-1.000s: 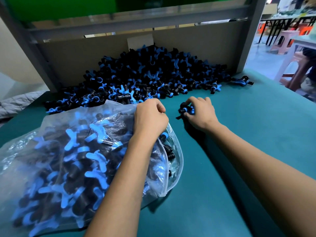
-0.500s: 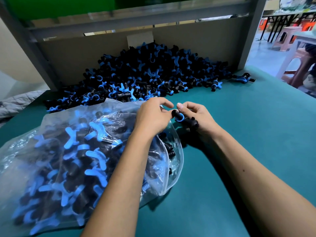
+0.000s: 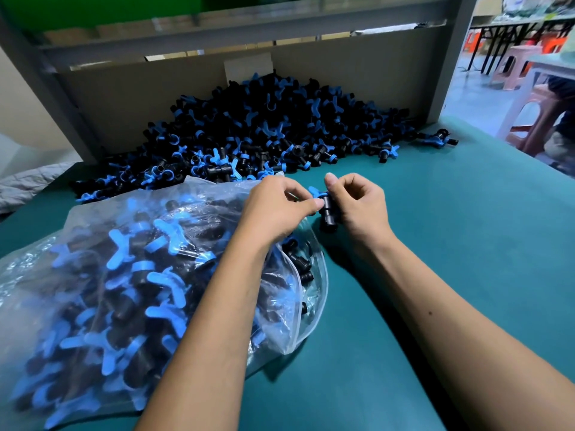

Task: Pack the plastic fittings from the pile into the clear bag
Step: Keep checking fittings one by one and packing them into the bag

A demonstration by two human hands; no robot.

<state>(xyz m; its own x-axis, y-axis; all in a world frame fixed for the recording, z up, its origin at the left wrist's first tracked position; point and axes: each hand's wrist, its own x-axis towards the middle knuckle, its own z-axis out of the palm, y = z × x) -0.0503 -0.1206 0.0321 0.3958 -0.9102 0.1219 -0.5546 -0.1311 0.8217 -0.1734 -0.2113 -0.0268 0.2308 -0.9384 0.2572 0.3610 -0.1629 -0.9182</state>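
Your right hand [image 3: 357,206] pinches one black-and-blue plastic fitting [image 3: 325,209] just above the crinkled clear plastic bag [image 3: 93,275]; your left hand [image 3: 277,209] grips its mouth open, also touching that fitting. Pile of fittings [image 3: 264,135] sits behind, on the green surface [image 3: 435,244].

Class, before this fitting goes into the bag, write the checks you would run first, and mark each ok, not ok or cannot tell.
1. Fitting held: ok, right hand grips it and left hand pinches its blue end.
2. Clear bag mouth open: ok, rim gapes below the hands.
3. Room left in the bag: cannot tell, it looks very full.
4. Fitting undamaged: cannot tell.
5. Pile within reach for the next pick: ok.
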